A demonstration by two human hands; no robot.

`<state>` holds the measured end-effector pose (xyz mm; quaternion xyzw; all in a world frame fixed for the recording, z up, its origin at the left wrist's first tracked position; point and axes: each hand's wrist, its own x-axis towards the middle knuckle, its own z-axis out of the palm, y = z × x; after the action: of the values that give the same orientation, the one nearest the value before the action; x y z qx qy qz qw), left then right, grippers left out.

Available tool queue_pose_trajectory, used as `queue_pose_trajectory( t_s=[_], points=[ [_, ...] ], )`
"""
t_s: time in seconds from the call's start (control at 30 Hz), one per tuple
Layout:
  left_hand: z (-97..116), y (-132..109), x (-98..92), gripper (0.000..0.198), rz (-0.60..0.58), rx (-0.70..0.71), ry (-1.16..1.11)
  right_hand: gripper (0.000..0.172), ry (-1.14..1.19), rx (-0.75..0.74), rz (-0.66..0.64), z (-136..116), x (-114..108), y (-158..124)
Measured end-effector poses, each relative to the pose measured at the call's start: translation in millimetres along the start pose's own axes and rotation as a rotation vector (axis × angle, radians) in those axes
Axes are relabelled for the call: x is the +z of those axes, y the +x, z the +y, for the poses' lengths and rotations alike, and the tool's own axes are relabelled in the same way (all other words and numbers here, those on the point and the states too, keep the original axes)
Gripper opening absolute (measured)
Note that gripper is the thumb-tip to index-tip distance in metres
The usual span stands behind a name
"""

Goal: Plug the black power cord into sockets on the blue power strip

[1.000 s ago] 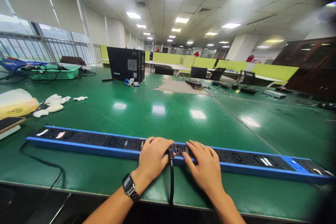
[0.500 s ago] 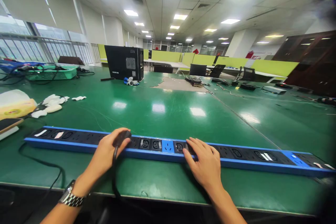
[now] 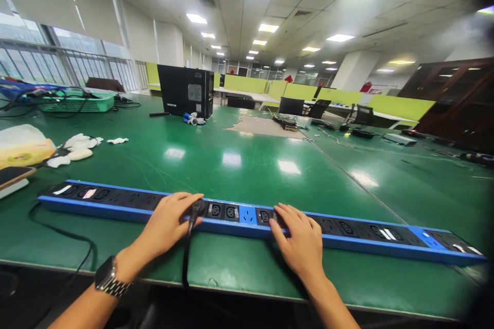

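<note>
A long blue and black power strip (image 3: 347, 234) lies across the near edge of the green table (image 3: 239, 164). My left hand (image 3: 170, 223) is closed round a black plug (image 3: 195, 207) that sits at a socket left of the strip's middle; its black cable (image 3: 186, 259) hangs down over the table edge. A watch is on that wrist. My right hand (image 3: 301, 241) lies flat on the strip just right of its blue middle block, fingers stretched out, holding nothing.
A black computer tower (image 3: 185, 91) stands at the back. A green basket of cables (image 3: 73, 103), white scraps (image 3: 79, 145) and a yellow bag (image 3: 23, 146) lie at left. A black cord (image 3: 62, 236) runs off the strip's left end. Desks and chairs stand behind.
My left hand pulled the plug out of a socket near the middle, carried it left, and now holds it at a socket further left. My right hand stayed on the strip.
</note>
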<state>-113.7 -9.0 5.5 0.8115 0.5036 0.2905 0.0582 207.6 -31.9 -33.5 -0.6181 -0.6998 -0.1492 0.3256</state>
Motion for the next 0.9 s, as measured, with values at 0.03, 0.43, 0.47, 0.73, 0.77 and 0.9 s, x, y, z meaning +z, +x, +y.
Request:
queue_pose_trajectory(
  t_s=[0.03, 0.43, 0.47, 0.73, 0.77, 0.9],
  points=[
    [-2, -1, 1.0, 0.050, 0.003, 0.005, -0.007, 0.035, 0.001, 0.001, -0.003, 0, 0, 0],
    [29, 18, 6.5, 0.041, 0.338, -0.201, -0.497, 0.032, -0.003, 0.022, -0.010, -4, -2, 0],
    [37, 23, 9.5, 0.039, 0.297, -0.174, -0.503, 0.033, -0.003, 0.022, -0.009, -4, -2, 0],
    [93, 43, 50.4, 0.029, -0.002, -0.060, -0.228, 0.032, -0.008, 0.018, -0.032, -5, -4, 0],
    [96, 43, 52.8, 0.029, -0.003, -0.059, -0.196, 0.032, -0.005, 0.018, -0.033, -5, -4, 0],
    [100, 38, 55.8, 0.033, -0.020, -0.019, -0.111, 0.032, 0.014, 0.039, -0.042, -6, -4, 1]
  ],
)
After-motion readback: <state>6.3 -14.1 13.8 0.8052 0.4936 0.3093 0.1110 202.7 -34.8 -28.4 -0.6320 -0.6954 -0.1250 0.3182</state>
